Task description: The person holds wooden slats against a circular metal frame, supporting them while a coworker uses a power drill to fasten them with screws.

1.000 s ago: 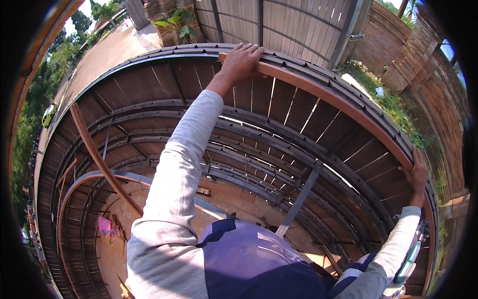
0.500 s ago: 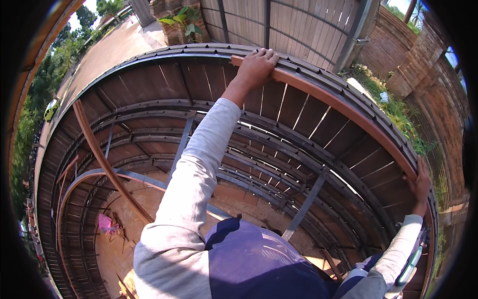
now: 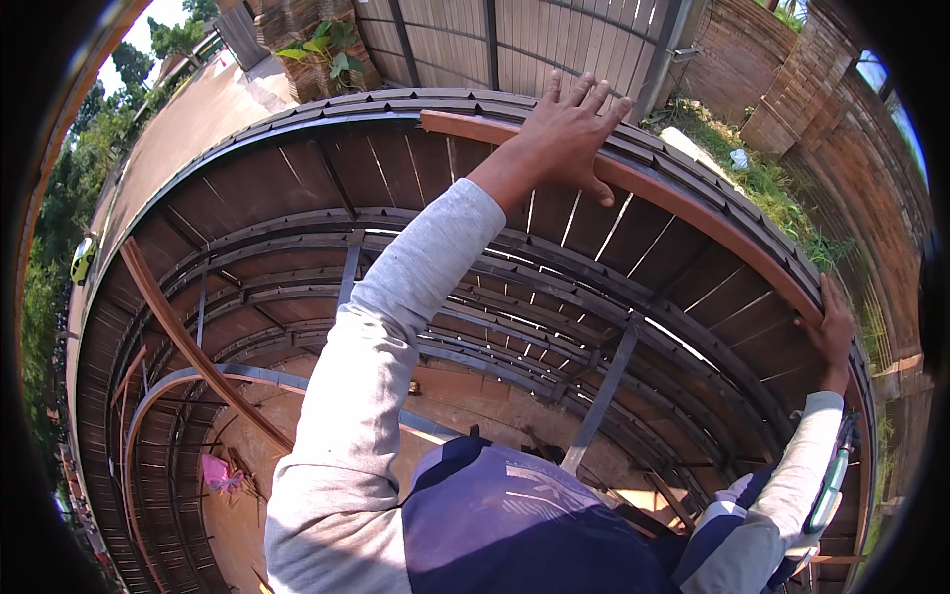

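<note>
A long reddish-brown strip [image 3: 683, 205], which looks like a wooden batten, lies along the inner side of the dark slatted panel's upper edge [image 3: 465, 99]. My left hand [image 3: 566, 139] is over the strip toward its left end, fingers spread across the edge and thumb held apart. Whether its palm touches the strip cannot be made out. Farther right, my right hand [image 3: 836, 332] grips the strip, fingertips over the top and thumb on the inner side. Part of the strip is hidden behind my left hand and wrist.
Below me, dark frame rails and grey metal posts [image 3: 604, 396] ring a dusty floor [image 3: 475, 396]. Another brown strip [image 3: 183, 322] leans at the left, near a pink item [image 3: 218, 473] on the floor. Beyond the panel are a slatted gate [image 3: 445, 45], brick wall [image 3: 737, 69] and grass.
My left hand has loosened from the strip, spread its fingers and shifted right along it, uncovering more of the left end. My right hand stays on the strip. The view has shifted slightly.
</note>
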Demonstrator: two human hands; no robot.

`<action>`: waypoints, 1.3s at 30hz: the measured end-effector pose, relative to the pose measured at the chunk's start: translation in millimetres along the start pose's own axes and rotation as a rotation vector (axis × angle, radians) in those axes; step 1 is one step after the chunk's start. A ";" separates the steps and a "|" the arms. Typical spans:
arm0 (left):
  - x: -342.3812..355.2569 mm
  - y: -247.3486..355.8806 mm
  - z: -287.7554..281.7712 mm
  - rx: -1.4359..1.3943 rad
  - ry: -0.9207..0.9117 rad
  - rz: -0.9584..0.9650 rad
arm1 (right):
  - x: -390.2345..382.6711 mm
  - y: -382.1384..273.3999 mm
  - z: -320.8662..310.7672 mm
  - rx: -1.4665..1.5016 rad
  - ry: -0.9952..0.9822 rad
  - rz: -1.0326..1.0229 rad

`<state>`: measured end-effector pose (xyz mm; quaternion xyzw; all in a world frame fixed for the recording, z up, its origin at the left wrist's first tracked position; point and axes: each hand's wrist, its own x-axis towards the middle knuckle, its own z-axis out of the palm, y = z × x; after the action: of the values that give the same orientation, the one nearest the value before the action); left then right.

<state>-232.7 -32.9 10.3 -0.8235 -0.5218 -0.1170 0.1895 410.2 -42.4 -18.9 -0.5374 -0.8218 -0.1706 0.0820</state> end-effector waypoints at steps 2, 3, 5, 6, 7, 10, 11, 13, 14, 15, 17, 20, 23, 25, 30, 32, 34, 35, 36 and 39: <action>24.9 20.5 5.5 -0.039 0.026 0.067 | 6.1 -6.2 0.0 0.001 0.018 -0.022; 32.8 27.9 9.9 -0.076 0.019 0.080 | 8.6 -5.7 -1.1 -0.003 0.019 -0.030; 42.1 30.5 12.1 -0.156 -0.043 0.087 | 8.1 -3.1 -3.8 -0.014 0.016 -0.036; 45.0 31.8 7.2 -0.197 -0.118 0.086 | 4.3 -3.1 -2.1 0.022 0.017 -0.023; 47.7 32.7 1.9 -0.237 -0.193 0.085 | 3.2 -0.2 -4.3 0.058 0.020 -0.009; 51.2 35.5 -1.0 -0.229 -0.319 0.068 | -0.3 -3.8 1.9 0.095 0.013 0.007; 48.8 37.6 1.7 -0.203 -0.277 0.056 | 4.0 -3.9 -0.2 0.086 0.030 0.009; 43.4 46.1 9.1 -0.153 -0.175 0.030 | 8.1 -2.6 -4.8 0.053 0.011 0.004; 37.4 44.8 9.4 -0.165 -0.118 0.038 | 7.2 -5.7 -4.5 0.032 0.003 0.004; 38.4 42.4 10.5 -0.189 -0.087 0.063 | 6.7 -8.1 -5.2 0.011 -0.006 0.004; 39.3 42.1 11.9 -0.239 -0.037 0.115 | 6.7 -11.1 -7.0 0.032 0.013 0.038; 42.5 42.7 12.4 -0.233 -0.123 0.118 | -0.4 -15.8 -8.8 0.041 0.014 0.053; 56.9 49.1 9.0 -0.253 -0.239 0.119 | -7.6 -18.3 -18.9 0.010 -0.007 0.097; 57.0 45.5 21.7 -0.239 -0.098 0.141 | -2.7 -29.9 -23.3 -0.072 -0.023 0.137; 51.7 41.6 10.3 -0.250 -0.120 0.111 | 16.8 -43.6 -12.4 -0.137 0.085 0.046; 51.8 41.2 10.3 -0.245 -0.115 0.107 | 19.7 -50.3 -18.2 -0.165 0.046 0.078; 56.4 48.7 1.9 -0.235 -0.123 0.104 | 12.2 -50.8 -26.2 -0.192 0.041 0.101; 57.7 50.7 4.0 -0.219 -0.121 0.114 | 7.4 -50.5 -30.2 -0.191 0.032 0.117; 54.7 50.2 6.1 -0.196 -0.131 0.103 | 10.5 -52.2 -28.2 -0.174 0.024 0.112; 53.7 50.1 4.1 -0.206 -0.108 0.103 | 11.1 -49.9 -23.3 -0.188 0.043 0.090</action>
<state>-164.5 -6.6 18.1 -0.8693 -0.4736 -0.1157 0.0813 359.1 -59.6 -3.3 -0.5754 -0.7751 -0.2548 0.0565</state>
